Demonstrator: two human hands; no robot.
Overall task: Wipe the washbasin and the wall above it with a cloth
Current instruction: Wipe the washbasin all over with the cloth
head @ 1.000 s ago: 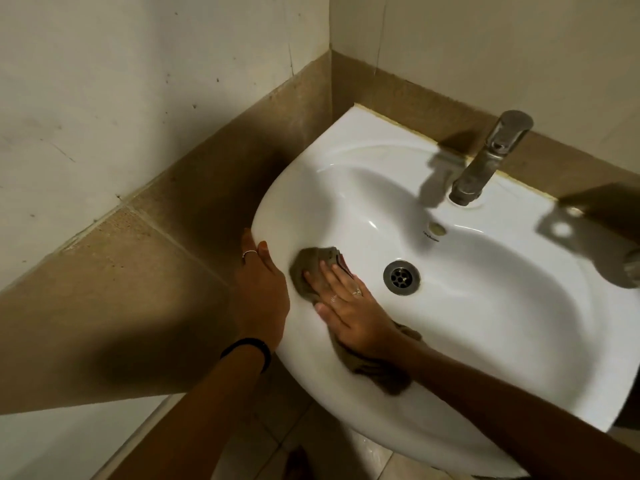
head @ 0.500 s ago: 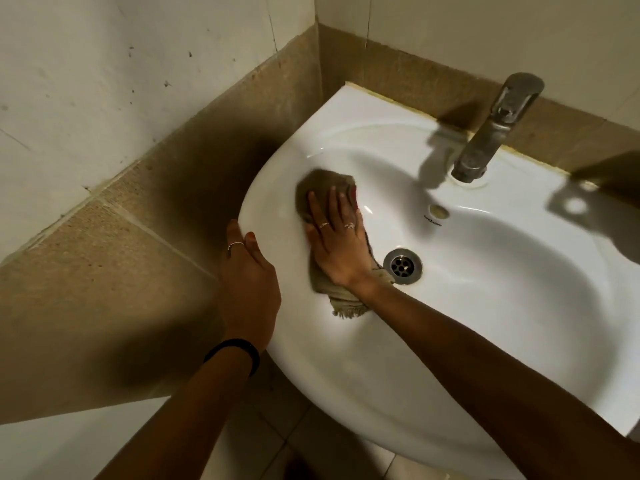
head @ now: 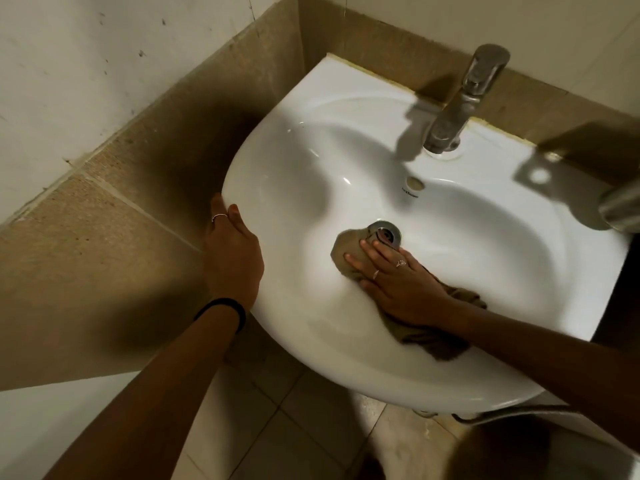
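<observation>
A white washbasin [head: 346, 109] is fixed in a tiled corner. My right hand [head: 398, 282] lies flat on a brown cloth [head: 349, 251] and presses it against the bottom of the bowl, right beside the metal drain [head: 386, 232]. The cloth trails back under my wrist to the front rim [head: 433, 336]. My left hand [head: 232, 258] grips the basin's left rim, thumb on top, with a ring and a black wristband. The wall above the basin [head: 415, 15] is pale, with a brown tile band along its foot.
A chrome tap [head: 457, 109] stands at the back of the basin, with an overflow hole [head: 415, 182] below it. A metal object [head: 621, 209] juts in at the right edge. The left wall [head: 86, 64] is pale and speckled. Floor tiles [head: 277, 427] lie below.
My right hand has slid the cloth from the upper left of the bowl down to the drain. My left hand has stayed on the rim.
</observation>
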